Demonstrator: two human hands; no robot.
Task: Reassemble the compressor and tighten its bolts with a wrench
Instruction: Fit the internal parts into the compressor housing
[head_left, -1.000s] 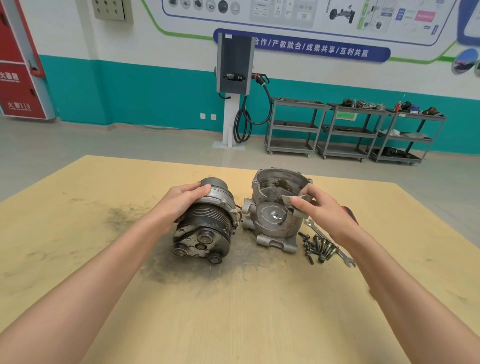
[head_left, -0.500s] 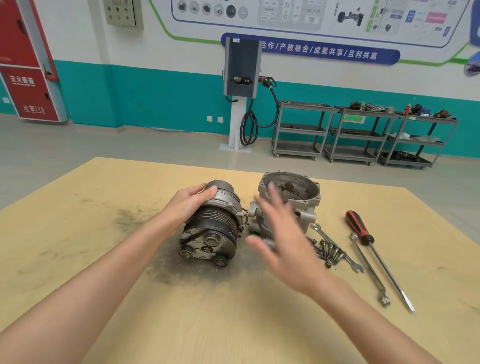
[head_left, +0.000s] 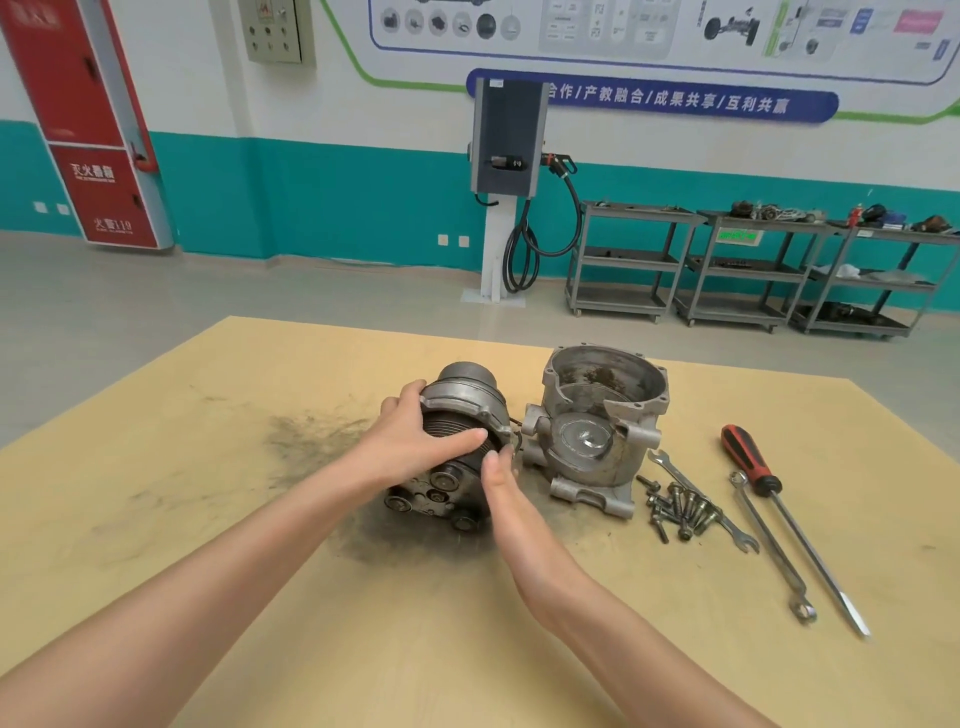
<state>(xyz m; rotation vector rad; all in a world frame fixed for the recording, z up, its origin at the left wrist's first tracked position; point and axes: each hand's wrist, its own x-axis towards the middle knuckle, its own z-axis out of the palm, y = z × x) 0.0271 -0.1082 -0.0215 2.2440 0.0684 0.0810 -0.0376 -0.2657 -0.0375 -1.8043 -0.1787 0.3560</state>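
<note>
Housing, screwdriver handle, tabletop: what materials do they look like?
Housing: likely cast aluminium, going by its dull light-grey matte skin and rounded cast lugs, with dark grime inside.
Screwdriver handle: looks like plastic or rubber, red with black strips and a slight sheen.
Tabletop: pale yellow board, seemingly plywood or fibreboard; flat, matte, stained with dark grease smears.

both forearms bare, no sleeves, hands ungloved.

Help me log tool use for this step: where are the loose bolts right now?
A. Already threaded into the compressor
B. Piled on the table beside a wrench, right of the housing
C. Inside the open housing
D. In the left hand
B: the bolts lie in a heap on the table against a wrench, right of the housing; neither hand touches them.
</note>
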